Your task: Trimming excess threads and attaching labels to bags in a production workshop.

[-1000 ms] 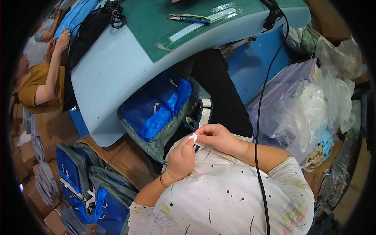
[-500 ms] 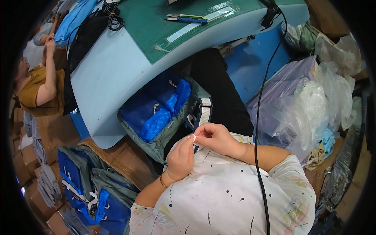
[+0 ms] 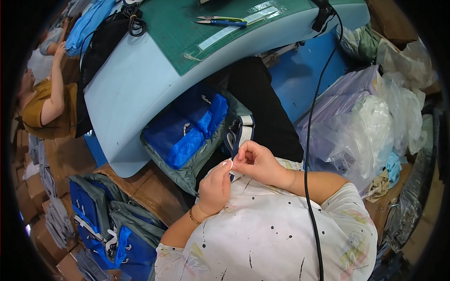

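My left hand (image 3: 215, 188) and my right hand (image 3: 258, 164) meet in front of my chest, fingertips almost touching. Both are closed in a pinch around a small white piece (image 3: 230, 163), mostly covered by the fingers, so its kind is unclear. Just beyond them runs a navy and white strap (image 3: 245, 131) with a loop, coming off a blue and grey bag (image 3: 187, 129). That bag rests on my lap, partly under the table edge, with mesh pockets and white cord pulls on top.
A light blue table (image 3: 126, 93) with a green mat (image 3: 176, 47) curves ahead, carrying thread snips (image 3: 222, 22). A black cable (image 3: 313, 117) hangs down past my right arm. More blue and grey bags (image 3: 133, 248) lie at left, plastic-wrapped bundles (image 3: 347, 117) at right. Another person (image 3: 51, 103) works far left.
My right hand's fingers have shifted slightly up and away from my body, still pinching. My left hand has barely moved. The other person's arm has shifted.
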